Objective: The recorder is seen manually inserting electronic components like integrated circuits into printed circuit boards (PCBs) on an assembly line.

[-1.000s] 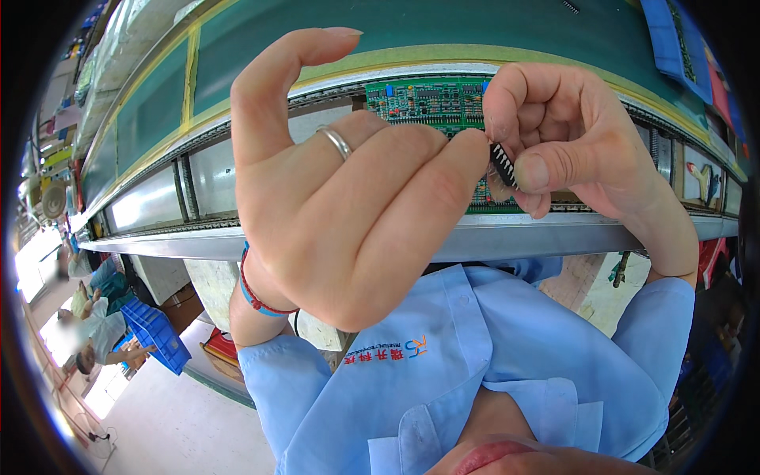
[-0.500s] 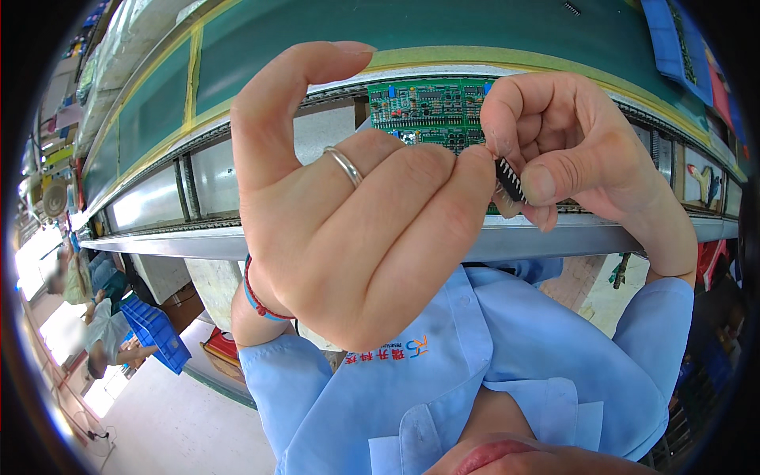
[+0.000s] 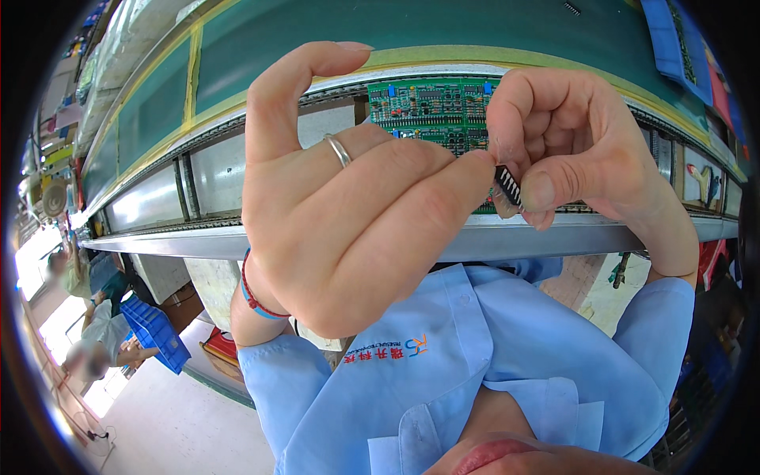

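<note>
one black chip (image 3: pixel 507 186) sits pinched in the right hand (image 3: pixel 608 162); the left hand (image 3: pixel 348 214) meets it from nine o'clock, grip hidden; green circuit board (image 3: pixel 427 103) at eleven.

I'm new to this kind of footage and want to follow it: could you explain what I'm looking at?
There's no machine here: these are a person's bare hands, filmed by a wide fisheye camera worn on the head and looking down, so straight edges bend. The right hand holds a black chip with a row of metal pins by thumb and fingers. The left hand, wearing a ring, has its fingertips at the chip's upper end; whether they grip it is hidden. Behind them is a green circuit board, partly covered. Beyond lies a green work surface, with another small dark part on it.
</note>
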A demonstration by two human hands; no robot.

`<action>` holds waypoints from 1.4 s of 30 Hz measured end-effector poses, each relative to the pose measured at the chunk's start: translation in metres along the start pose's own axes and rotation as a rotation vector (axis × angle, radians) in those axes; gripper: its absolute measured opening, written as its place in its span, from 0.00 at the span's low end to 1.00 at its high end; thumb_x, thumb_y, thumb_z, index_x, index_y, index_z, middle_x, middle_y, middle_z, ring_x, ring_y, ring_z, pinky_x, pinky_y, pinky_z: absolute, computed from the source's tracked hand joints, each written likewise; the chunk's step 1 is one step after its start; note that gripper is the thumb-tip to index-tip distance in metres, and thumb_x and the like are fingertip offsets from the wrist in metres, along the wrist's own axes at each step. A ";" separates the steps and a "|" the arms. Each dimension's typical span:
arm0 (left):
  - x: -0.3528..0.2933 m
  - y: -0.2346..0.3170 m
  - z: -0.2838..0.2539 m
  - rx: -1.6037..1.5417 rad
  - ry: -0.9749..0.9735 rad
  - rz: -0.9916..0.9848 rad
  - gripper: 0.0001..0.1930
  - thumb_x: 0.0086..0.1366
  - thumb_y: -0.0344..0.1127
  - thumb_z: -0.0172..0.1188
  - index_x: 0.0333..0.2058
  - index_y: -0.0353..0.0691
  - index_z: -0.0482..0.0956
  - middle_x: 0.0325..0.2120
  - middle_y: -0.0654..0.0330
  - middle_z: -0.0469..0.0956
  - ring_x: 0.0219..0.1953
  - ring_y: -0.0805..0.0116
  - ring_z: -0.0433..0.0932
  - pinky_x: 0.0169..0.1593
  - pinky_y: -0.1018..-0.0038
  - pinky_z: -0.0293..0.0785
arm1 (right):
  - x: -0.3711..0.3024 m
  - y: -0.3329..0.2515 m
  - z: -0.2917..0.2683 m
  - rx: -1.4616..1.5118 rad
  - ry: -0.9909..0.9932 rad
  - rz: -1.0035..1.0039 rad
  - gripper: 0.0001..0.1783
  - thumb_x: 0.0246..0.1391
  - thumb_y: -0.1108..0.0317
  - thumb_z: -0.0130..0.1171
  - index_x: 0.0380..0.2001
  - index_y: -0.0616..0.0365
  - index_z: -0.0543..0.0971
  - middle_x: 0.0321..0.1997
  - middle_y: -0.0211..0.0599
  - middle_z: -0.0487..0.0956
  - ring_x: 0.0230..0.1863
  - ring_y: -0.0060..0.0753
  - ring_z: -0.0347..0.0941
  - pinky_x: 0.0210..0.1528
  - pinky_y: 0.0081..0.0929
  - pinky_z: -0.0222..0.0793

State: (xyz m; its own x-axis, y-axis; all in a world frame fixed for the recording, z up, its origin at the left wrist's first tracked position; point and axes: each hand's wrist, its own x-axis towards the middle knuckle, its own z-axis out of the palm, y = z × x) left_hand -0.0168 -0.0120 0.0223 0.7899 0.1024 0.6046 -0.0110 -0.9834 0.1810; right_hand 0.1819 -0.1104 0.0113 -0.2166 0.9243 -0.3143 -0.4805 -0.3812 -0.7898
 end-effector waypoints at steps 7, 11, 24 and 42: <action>-0.001 -0.004 -0.002 -0.070 -0.030 0.001 0.09 0.45 0.23 0.68 0.28 0.40 0.81 0.19 0.64 0.80 0.20 0.72 0.78 0.56 0.49 0.66 | 0.001 0.000 0.004 -0.044 0.014 -0.031 0.23 0.40 0.68 0.76 0.34 0.65 0.74 0.25 0.33 0.76 0.21 0.17 0.73 0.23 0.13 0.70; 0.001 -0.008 -0.003 -0.165 -0.066 -0.015 0.10 0.42 0.22 0.66 0.26 0.40 0.81 0.17 0.64 0.80 0.18 0.72 0.77 0.56 0.49 0.66 | 0.003 -0.002 0.003 -0.102 -0.018 -0.007 0.21 0.41 0.70 0.75 0.34 0.65 0.73 0.25 0.33 0.76 0.22 0.17 0.73 0.23 0.13 0.70; 0.002 -0.010 0.001 -0.177 -0.059 -0.001 0.11 0.39 0.20 0.63 0.25 0.40 0.80 0.16 0.64 0.78 0.17 0.71 0.75 0.53 0.50 0.68 | 0.003 0.007 -0.007 -0.108 -0.026 0.011 0.21 0.40 0.70 0.75 0.33 0.65 0.74 0.25 0.34 0.75 0.20 0.18 0.74 0.22 0.14 0.71; 0.002 -0.026 0.008 -0.098 -0.059 0.026 0.13 0.46 0.32 0.73 0.32 0.38 0.83 0.25 0.64 0.81 0.29 0.70 0.79 0.56 0.56 0.65 | 0.013 0.001 -0.012 0.136 -0.128 0.163 0.28 0.50 0.62 0.69 0.47 0.67 0.69 0.32 0.43 0.78 0.22 0.22 0.75 0.21 0.16 0.72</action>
State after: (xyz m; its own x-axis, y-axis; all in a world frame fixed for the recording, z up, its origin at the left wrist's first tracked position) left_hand -0.0099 0.0129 0.0129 0.8235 0.0653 0.5636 -0.0895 -0.9660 0.2426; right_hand 0.1888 -0.0981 -0.0002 -0.4022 0.8436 -0.3557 -0.5388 -0.5322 -0.6530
